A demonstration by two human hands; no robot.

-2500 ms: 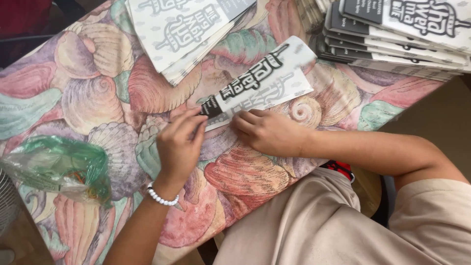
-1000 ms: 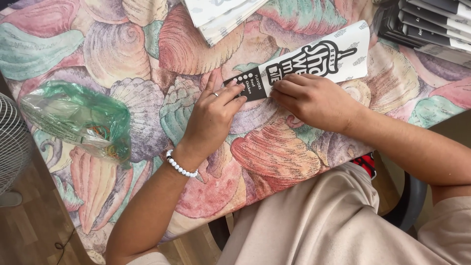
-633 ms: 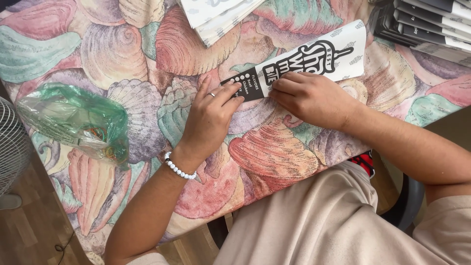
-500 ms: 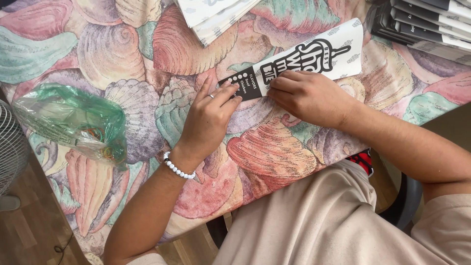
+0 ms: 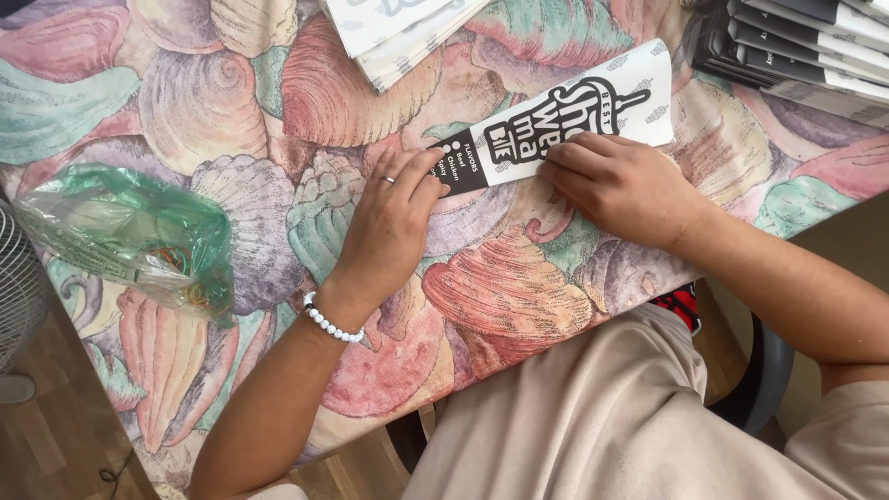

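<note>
Left hand [image 5: 394, 218] and right hand [image 5: 622, 185] pressing a printed paper sleeve [image 5: 556, 125] flat, seashell-patterned tablecloth [image 5: 213, 111], green plastic bag [image 5: 130, 236] nearby

One head-worn camera looks steeply down, close over the shell-patterned table [image 5: 213, 102].

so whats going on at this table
A seated person presses a long black-and-white paper sleeve flat on a shell-patterned tablecloth. The left hand pins its dark end, the right hand its lower edge. Stacks of similar sleeves lie above, a green plastic bag to the left.
</note>
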